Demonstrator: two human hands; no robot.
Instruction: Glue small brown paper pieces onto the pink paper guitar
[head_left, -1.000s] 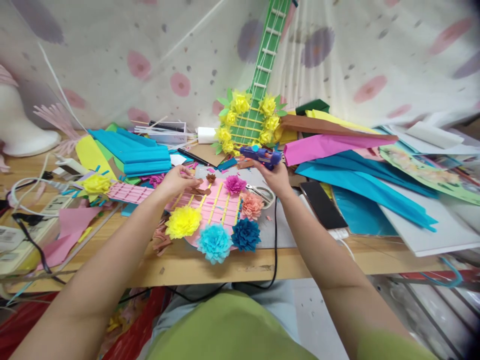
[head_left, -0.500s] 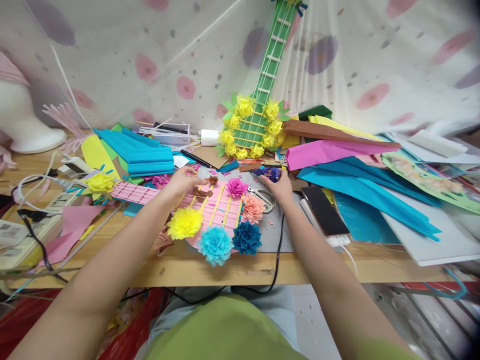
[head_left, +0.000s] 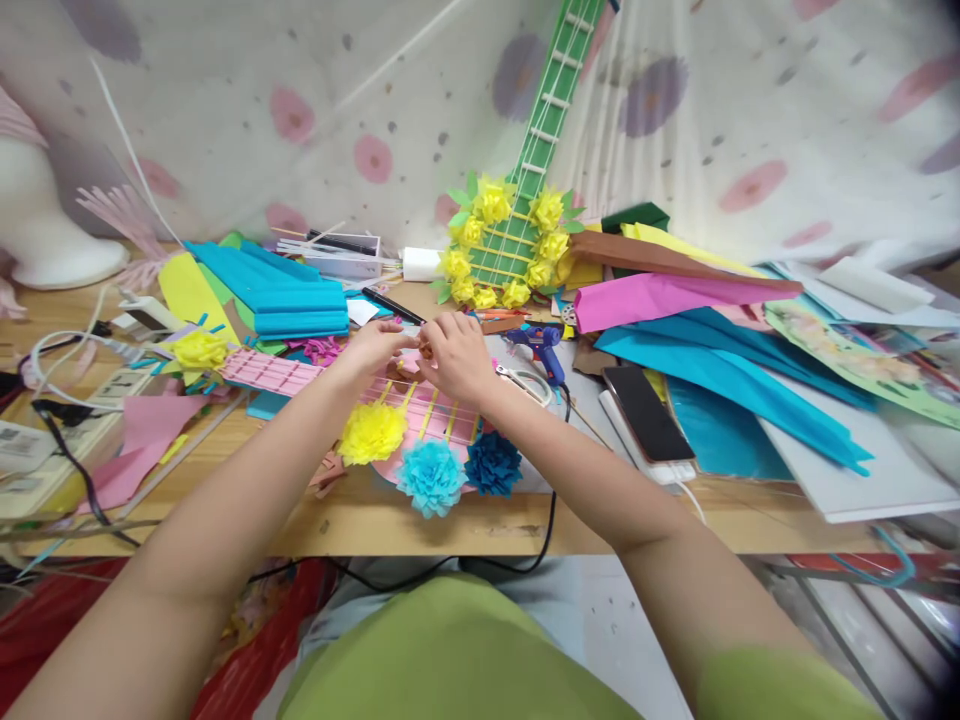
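Observation:
A pink paper guitar point(head_left: 424, 412) lies flat on the wooden table point(head_left: 450, 520), with a yellow flower point(head_left: 371, 432), a light blue flower point(head_left: 430, 476) and a dark blue flower point(head_left: 493, 463) along its near edge. Above its body my left hand point(head_left: 373, 347) and my right hand point(head_left: 454, 355) meet, fingertips pinched together on a small brown paper piece point(head_left: 424, 350). The blue glue gun point(head_left: 541, 343) stands on the table just right of my right hand, its black cord running off the table's front edge. Scissors point(head_left: 525, 383) lie beside it.
A green paper guitar point(head_left: 525, 190) ringed with yellow flowers leans on the dotted cloth at the back. Folded blue paper point(head_left: 292, 300) lies to the left, pink and blue sheets point(head_left: 675, 300) to the right. A phone point(head_left: 646, 410) sits right of the scissors. Cables and a power strip point(head_left: 67, 420) crowd the left.
My right hand has set the glue gun down on the table and moved left to meet my left hand over the pink guitar. The left hand has barely shifted.

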